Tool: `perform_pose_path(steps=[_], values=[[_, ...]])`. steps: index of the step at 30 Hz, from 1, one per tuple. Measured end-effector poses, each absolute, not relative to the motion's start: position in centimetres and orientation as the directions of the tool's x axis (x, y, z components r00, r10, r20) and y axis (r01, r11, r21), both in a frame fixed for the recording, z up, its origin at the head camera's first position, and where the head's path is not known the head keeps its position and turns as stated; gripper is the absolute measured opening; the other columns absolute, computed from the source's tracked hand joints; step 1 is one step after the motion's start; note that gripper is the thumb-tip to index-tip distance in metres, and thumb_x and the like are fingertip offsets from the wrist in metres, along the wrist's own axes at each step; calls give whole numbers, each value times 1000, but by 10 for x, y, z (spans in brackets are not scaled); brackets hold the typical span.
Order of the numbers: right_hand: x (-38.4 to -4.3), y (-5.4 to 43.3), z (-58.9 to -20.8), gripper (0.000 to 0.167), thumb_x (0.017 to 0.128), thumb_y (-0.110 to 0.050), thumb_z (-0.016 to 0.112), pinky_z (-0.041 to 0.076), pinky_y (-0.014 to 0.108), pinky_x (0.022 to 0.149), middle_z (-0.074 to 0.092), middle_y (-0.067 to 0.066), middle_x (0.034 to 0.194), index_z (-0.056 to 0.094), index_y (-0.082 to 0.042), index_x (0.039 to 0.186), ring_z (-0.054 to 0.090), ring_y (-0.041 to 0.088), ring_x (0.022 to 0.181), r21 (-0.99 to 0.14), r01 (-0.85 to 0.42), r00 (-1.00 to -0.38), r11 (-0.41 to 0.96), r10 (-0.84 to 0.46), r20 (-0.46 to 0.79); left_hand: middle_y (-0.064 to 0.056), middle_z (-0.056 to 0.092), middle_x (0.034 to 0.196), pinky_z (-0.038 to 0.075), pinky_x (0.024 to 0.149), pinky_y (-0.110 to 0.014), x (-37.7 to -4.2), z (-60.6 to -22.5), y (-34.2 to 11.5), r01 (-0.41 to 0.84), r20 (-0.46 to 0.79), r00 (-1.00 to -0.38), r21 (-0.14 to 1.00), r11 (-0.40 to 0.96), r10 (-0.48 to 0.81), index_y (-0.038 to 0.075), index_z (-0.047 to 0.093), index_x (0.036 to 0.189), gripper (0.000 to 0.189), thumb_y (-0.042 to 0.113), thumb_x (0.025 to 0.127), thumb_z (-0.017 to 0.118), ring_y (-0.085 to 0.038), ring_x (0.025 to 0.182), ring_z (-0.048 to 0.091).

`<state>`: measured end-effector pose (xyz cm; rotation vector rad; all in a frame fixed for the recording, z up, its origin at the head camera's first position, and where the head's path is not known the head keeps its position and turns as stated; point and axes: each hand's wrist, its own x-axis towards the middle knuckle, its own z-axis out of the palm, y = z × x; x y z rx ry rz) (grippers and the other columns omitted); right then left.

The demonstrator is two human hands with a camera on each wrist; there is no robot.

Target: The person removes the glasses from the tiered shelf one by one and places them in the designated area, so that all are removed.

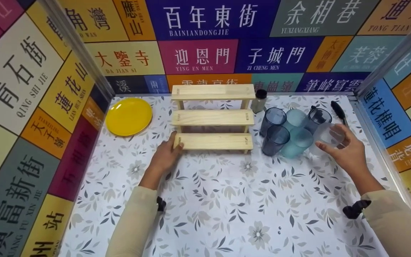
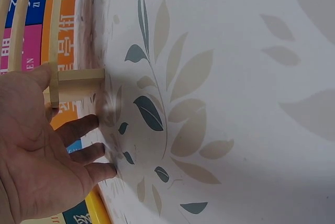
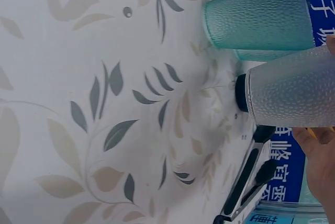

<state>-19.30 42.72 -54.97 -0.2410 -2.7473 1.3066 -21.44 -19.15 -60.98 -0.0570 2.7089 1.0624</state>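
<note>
A three-tier wooden stand [image 1: 212, 141] stands in the middle of the table in the head view. My left hand [image 1: 168, 151] grips the left end of its lowest board, thumb on top; in the left wrist view the other fingers [image 2: 84, 156] spread below the board [image 2: 54, 51]. My right hand [image 1: 350, 150] holds a clear frosted cup [image 1: 328, 135] between thumb and fingers. The right wrist view shows this cup [image 3: 293, 89] beside a teal cup [image 3: 256, 17]; whether its base touches the table I cannot tell. Dark blue cups [image 1: 275, 140] and teal cups [image 1: 297, 142] cluster to its left.
A yellow plate [image 1: 129, 117] lies at the back left. Behind the cups, next to the stand, is a small jar with a black lid [image 1: 259, 101]. Black-tipped tongs [image 3: 243, 182] lie right of the cups. Printed panels [image 1: 196, 55] wall the back and sides.
</note>
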Motion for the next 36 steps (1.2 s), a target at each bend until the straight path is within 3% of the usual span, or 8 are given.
perform_pose_path(steps=[3,6,12,17,24,27,31,36], values=[[-192,427,-558,97,92,-52,89,43,7,97,51,10,172,40,-27,172,55,40,149,-756,129,-983,641,186,-10,-29,41,173,33,130,-67,-215,-611,-192,-119,-229,-972,674,729,52,26,17,180,75,58,117,41,-51,161,39],[-191,426,-566,99,93,-55,87,43,11,94,49,15,172,38,-25,173,56,41,146,-750,144,-982,645,188,-27,-30,42,172,33,129,-69,-216,-615,-195,-110,-225,-972,693,713,68,27,17,180,76,61,116,42,-52,161,39],[-193,426,-577,102,96,-51,86,49,12,100,44,23,172,31,-17,175,49,45,153,-763,122,-987,635,156,-28,-31,57,159,44,118,-71,-225,-633,-203,-12,-136,-985,662,749,105,22,23,178,85,72,112,38,-52,148,54],[-195,428,-581,101,99,-45,84,50,19,116,36,23,177,25,-15,176,40,48,161,-788,99,-992,608,119,-33,-33,54,161,42,122,-69,-219,-618,-198,-36,-162,-982,674,738,100,18,21,179,78,59,116,43,-53,150,52],[-194,429,-578,107,101,-43,82,48,28,122,27,21,182,14,-14,178,36,48,164,-798,106,-994,593,94,-62,-34,56,159,42,123,-68,-214,-606,-193,-16,-145,-984,644,765,102,13,22,178,75,52,118,44,-53,149,54],[-194,429,-574,111,102,-47,80,43,52,128,19,21,184,7,-16,180,30,54,164,-800,126,-992,587,91,-89,-34,56,160,41,123,-67,-215,-602,-194,-17,-162,-981,634,773,111,14,21,178,76,52,118,45,-53,149,53],[-194,427,-567,110,104,-51,75,26,76,128,11,19,186,1,-24,180,18,59,166,-802,119,-993,586,88,-83,-32,47,168,37,127,-67,-219,-596,-198,-33,-198,-974,612,790,113,16,18,179,77,55,117,43,-52,156,47],[-196,418,-552,107,105,-54,72,15,82,128,9,13,187,-2,-34,179,11,54,170,-731,38,-997,681,71,15,-26,31,180,27,133,-68,-225,-583,-209,-43,-189,-979,569,821,79,18,16,180,78,58,117,40,-51,166,29]])
